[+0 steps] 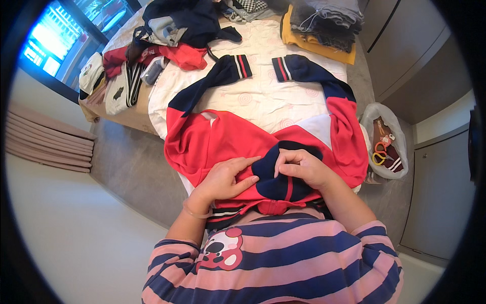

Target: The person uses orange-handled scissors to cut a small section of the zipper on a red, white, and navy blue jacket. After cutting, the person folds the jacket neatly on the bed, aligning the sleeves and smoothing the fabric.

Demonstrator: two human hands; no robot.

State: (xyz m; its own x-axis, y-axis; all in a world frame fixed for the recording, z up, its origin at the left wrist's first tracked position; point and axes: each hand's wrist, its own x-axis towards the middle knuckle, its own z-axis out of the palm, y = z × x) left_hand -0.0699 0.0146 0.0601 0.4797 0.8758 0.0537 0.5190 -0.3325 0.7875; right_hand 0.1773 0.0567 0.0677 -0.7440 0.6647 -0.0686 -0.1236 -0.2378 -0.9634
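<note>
A red, navy and white jacket (243,133) lies spread before me at the bed's near end, its striped cuffs pointing away. Near its striped hem is a rounded navy section (271,167) with a red strip; whether it is a hood or a panel is unclear. My left hand (229,178) rests on the red fabric, thumb and fingers apart, fingertips at the navy edge. Over the navy section is my right hand (303,167), index finger bent down to the cloth. Any fabric pinched there is hidden.
Piled clothes (182,26) cover the bed's far left, with a folded stack (322,26) at far right. A lined bin (398,152) on the right floor holds scissors (379,154) and cloth. Grey cabinets (436,190) stand beyond it; a pink curtain (49,136) hangs at left.
</note>
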